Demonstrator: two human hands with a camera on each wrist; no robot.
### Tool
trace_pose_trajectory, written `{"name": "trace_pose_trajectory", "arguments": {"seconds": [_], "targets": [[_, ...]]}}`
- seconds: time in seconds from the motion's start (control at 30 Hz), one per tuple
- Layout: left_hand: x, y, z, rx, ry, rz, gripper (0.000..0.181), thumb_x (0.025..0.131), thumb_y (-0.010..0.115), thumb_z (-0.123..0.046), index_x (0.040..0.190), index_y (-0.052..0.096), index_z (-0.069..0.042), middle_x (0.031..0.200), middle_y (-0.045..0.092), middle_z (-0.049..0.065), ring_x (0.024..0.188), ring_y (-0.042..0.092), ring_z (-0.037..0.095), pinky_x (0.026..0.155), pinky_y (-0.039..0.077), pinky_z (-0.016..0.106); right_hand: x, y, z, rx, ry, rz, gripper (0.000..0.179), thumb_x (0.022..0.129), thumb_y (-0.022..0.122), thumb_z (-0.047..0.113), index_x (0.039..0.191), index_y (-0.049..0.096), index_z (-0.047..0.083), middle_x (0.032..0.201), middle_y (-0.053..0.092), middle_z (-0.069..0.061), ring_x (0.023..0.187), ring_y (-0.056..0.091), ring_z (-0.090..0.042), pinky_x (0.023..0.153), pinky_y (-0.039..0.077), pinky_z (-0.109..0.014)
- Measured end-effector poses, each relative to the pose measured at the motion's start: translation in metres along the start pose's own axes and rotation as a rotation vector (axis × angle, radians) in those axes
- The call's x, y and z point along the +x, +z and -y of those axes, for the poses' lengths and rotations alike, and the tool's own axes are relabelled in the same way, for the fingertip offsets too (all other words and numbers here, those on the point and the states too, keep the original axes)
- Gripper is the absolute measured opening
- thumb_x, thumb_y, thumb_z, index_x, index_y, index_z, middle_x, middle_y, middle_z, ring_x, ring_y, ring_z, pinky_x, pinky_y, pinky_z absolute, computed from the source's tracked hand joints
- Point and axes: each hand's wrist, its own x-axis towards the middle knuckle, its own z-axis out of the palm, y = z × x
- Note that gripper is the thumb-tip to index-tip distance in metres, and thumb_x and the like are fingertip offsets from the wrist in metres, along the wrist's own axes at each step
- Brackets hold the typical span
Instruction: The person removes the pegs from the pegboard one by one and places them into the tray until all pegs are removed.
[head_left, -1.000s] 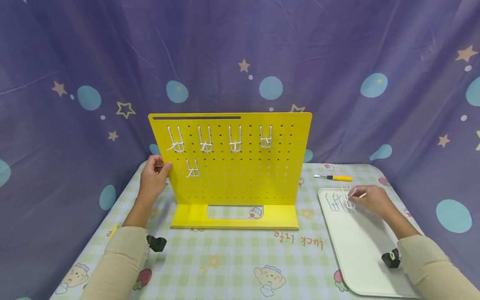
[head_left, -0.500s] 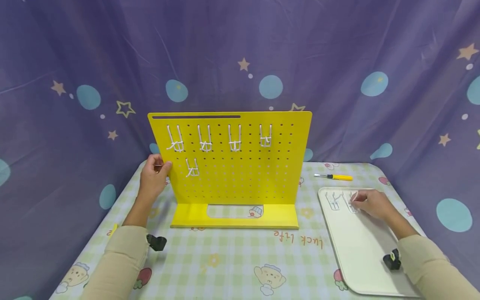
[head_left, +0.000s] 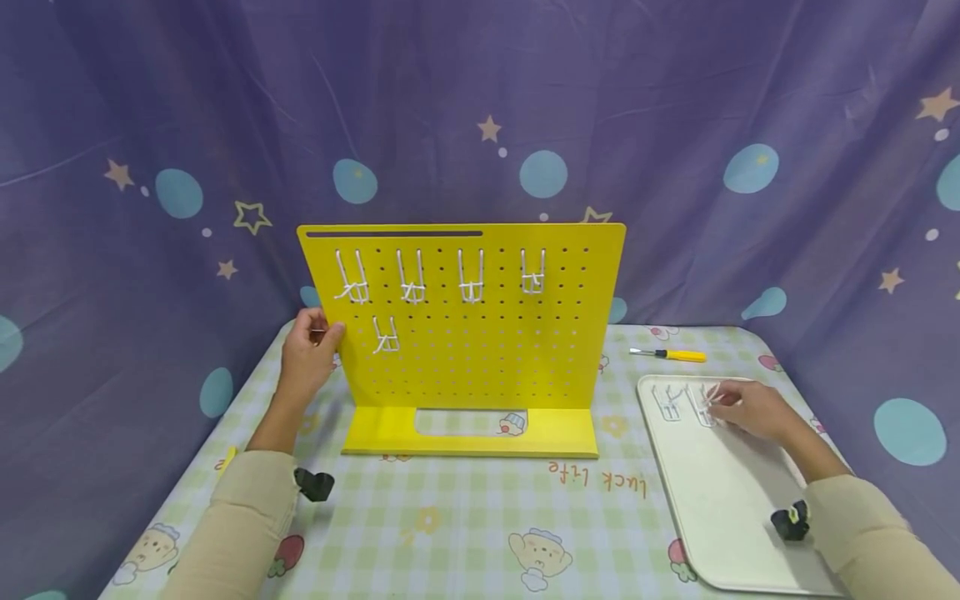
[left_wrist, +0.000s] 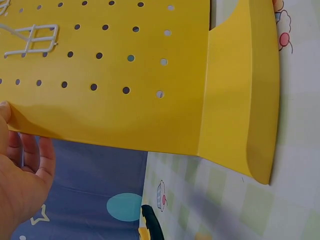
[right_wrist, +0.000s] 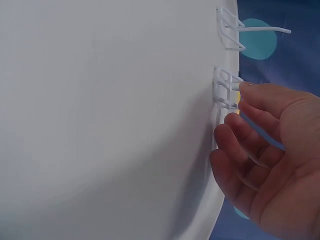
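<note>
A yellow pegboard (head_left: 450,358) stands upright on its base, several white wire hooks (head_left: 471,279) mounted on its front. My left hand (head_left: 306,358) grips the board's left edge, thumb in front and fingers behind, as the left wrist view also shows. On the far end of a cream tray (head_left: 735,517) lie two more white wire hooks. One hook (head_left: 666,404) lies untouched at the left. The other hook (right_wrist: 225,90) is at my right hand (right_wrist: 270,145), its prong pinched at the thumb and forefinger. The fingertips' contact is partly hidden behind the thumb.
A screwdriver (head_left: 678,356) with a yellow handle lies behind the tray. At the table's left side, a yellow object (head_left: 227,461) is partly hidden by the left sleeve. A purple patterned curtain (head_left: 450,100) hangs behind the table with its checked cloth (head_left: 420,533).
The hook at my right hand has gone from raised and tilted down onto the tray. My right hand has shifted slightly right; the left hand and the pegboard stay put.
</note>
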Motion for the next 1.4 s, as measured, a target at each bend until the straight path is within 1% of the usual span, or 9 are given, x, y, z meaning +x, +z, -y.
{"name": "trace_pose_trajectory", "arguments": {"seconds": [0.2, 0.37, 0.43, 0.53, 0.63, 0.7, 0.8, 0.97, 1.4], "targets": [[-0.001, -0.002, 0.000, -0.001, 0.003, -0.001, 0.031, 0.101, 0.062, -0.030, 0.119, 0.049, -0.008, 0.096, 0.047, -0.008, 0.081, 0.053, 0.001, 0.053, 0.056, 0.026, -0.005, -0.014, 0.008, 0.022, 0.004, -0.025, 0.032, 0.092, 0.072, 0.023, 0.113, 0.069, -0.002, 0.094, 0.074, -0.012, 0.073, 0.062, -0.010, 0.061, 0.049, -0.028], [-0.001, -0.002, 0.001, -0.004, 0.005, -0.007, 0.031, 0.101, 0.062, -0.030, 0.119, 0.049, -0.008, 0.095, 0.048, -0.008, 0.081, 0.053, 0.001, 0.051, 0.054, 0.024, -0.007, -0.031, 0.020, 0.024, -0.029, -0.121, 0.032, 0.094, 0.072, 0.024, 0.117, 0.070, 0.001, 0.097, 0.076, -0.013, 0.073, 0.069, -0.013, 0.060, 0.052, -0.029], [-0.001, -0.001, 0.002, 0.000, 0.013, -0.010, 0.031, 0.102, 0.062, -0.030, 0.119, 0.049, -0.008, 0.096, 0.048, -0.008, 0.081, 0.053, 0.001, 0.051, 0.053, 0.023, -0.010, -0.038, 0.028, 0.011, -0.043, -0.176, 0.030, 0.094, 0.071, 0.025, 0.115, 0.071, 0.003, 0.097, 0.076, -0.013, 0.075, 0.072, -0.018, 0.062, 0.051, -0.031], [0.000, -0.001, 0.003, 0.010, 0.026, -0.012, 0.031, 0.102, 0.061, -0.030, 0.120, 0.049, -0.007, 0.096, 0.048, -0.007, 0.081, 0.053, 0.001, 0.051, 0.052, 0.021, -0.013, -0.045, 0.043, -0.001, -0.062, -0.245, 0.026, 0.095, 0.070, 0.024, 0.114, 0.072, 0.006, 0.097, 0.077, -0.015, 0.076, 0.071, -0.017, 0.064, 0.050, -0.033], [0.002, -0.002, 0.003, 0.013, 0.036, -0.013, 0.031, 0.102, 0.061, -0.030, 0.120, 0.049, -0.007, 0.097, 0.048, -0.007, 0.081, 0.053, 0.000, 0.051, 0.051, 0.021, -0.015, -0.048, 0.062, -0.012, -0.071, -0.281, 0.025, 0.095, 0.069, 0.023, 0.114, 0.073, 0.007, 0.098, 0.076, -0.016, 0.077, 0.070, -0.017, 0.063, 0.047, -0.032], [0.002, -0.001, 0.003, 0.013, 0.039, -0.009, 0.031, 0.102, 0.060, -0.030, 0.121, 0.049, -0.007, 0.097, 0.048, -0.007, 0.081, 0.053, 0.000, 0.052, 0.051, 0.021, -0.017, -0.048, 0.077, -0.007, -0.078, -0.294, 0.025, 0.095, 0.070, 0.022, 0.114, 0.073, 0.007, 0.098, 0.076, -0.016, 0.080, 0.070, -0.024, 0.062, 0.047, -0.031], [0.002, 0.001, 0.003, 0.010, 0.042, -0.004, 0.031, 0.102, 0.060, -0.030, 0.121, 0.049, -0.007, 0.097, 0.048, -0.007, 0.081, 0.053, 0.001, 0.052, 0.051, 0.021, -0.017, -0.046, 0.097, 0.001, -0.128, -0.327, 0.023, 0.095, 0.070, 0.020, 0.113, 0.073, 0.007, 0.096, 0.076, -0.014, 0.083, 0.070, -0.031, 0.060, 0.046, -0.029], [0.001, 0.002, 0.003, 0.010, 0.045, -0.009, 0.031, 0.102, 0.060, -0.029, 0.121, 0.049, -0.007, 0.097, 0.048, -0.007, 0.080, 0.053, 0.002, 0.052, 0.051, 0.021, -0.013, -0.035, 0.127, 0.034, -0.246, -0.388, 0.017, 0.093, 0.073, 0.015, 0.109, 0.075, 0.009, 0.090, 0.077, -0.009, 0.080, 0.071, -0.031, 0.056, 0.046, -0.025], [0.001, 0.002, 0.006, 0.014, 0.048, -0.018, 0.028, 0.103, 0.061, -0.028, 0.118, 0.048, -0.008, 0.097, 0.048, -0.006, 0.080, 0.053, 0.002, 0.051, 0.050, 0.021, 0.020, 0.013, 0.198, 0.209, -0.317, -0.325, 0.016, 0.095, 0.071, 0.013, 0.110, 0.076, 0.009, 0.095, 0.078, -0.006, 0.080, 0.072, -0.022, 0.066, 0.057, -0.030]]}}
